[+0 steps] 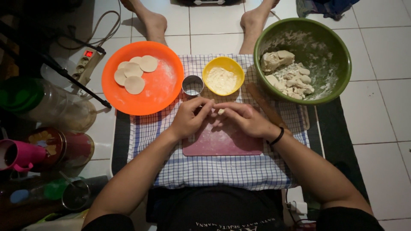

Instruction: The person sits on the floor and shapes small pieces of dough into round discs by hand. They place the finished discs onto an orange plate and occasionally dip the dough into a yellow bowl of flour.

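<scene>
Pinching a small pale piece of dough (pixel 221 111) between the fingertips of both hands, just above the far edge of a pink board (pixel 222 143). Curling the left hand (pixel 189 116) inward, thumb and fingers closing on the dough from its own side. Meeting it with the right hand (pixel 246 119) from the other side, fingers bent and gripping the same piece, a black band (pixel 277 137) sitting at the wrist. Lying flat on a blue-and-white checked cloth (pixel 214 169), the board, with the cloth spread over a low surface between the legs. Standing just beyond the hands, a small round metal cutter (pixel 192 85), and beside it a yellow bowl (pixel 223 75) holding white flour. Resting to the left, an orange plate (pixel 145 78) dusted with flour and carrying four flat dough rounds (pixel 135 73), some overlapping. Sitting to the right, a large green bowl (pixel 302 60) with lumps and small pieces of dough inside. Lying slantwise beside the right forearm, probably a wooden rolling pin (pixel 265 108), though dim and partly hidden. Crowding the dark left edge, jars and a pink mug (pixel 17 155).
</scene>
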